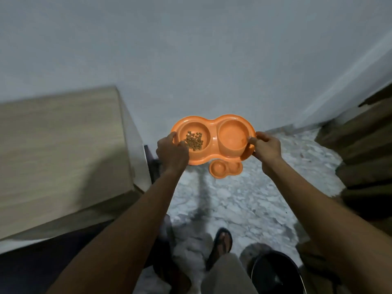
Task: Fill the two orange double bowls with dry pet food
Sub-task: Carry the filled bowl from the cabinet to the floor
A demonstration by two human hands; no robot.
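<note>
I hold an orange double bowl (214,134) in the air in front of me, level, with both hands. My left hand (172,151) grips its left rim and my right hand (266,147) grips its right rim. A small heap of brown dry pet food (194,141) lies in the left cup; the right cup has nothing in it. A second orange double bowl (226,169) rests on the marble floor below, partly hidden by the held one; the parts of its cups that show hold no food.
A light wooden cabinet (61,153) stands at the left against the pale wall. Wooden stairs (364,149) rise at the right. A dark round container (275,272) sits on the floor by my sandalled foot (220,245).
</note>
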